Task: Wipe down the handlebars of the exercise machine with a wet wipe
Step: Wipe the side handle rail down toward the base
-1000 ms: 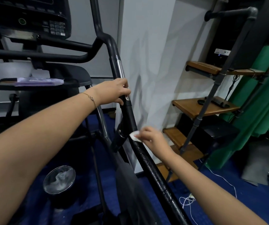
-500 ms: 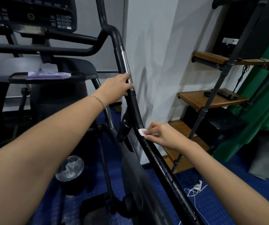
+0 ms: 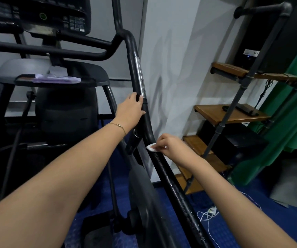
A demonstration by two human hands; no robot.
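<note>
The left hand curls loosely round the handlebar at frame centre, steadying it; the right hand pinches a small wet wipe against the bar just below; the wipe looks limp and light, the bar rigid, probably slick once damp.

No legible text anywhere: keypad markings on the console too blurred to read, white label on the black box atop the shelf likewise unreadable.
</note>
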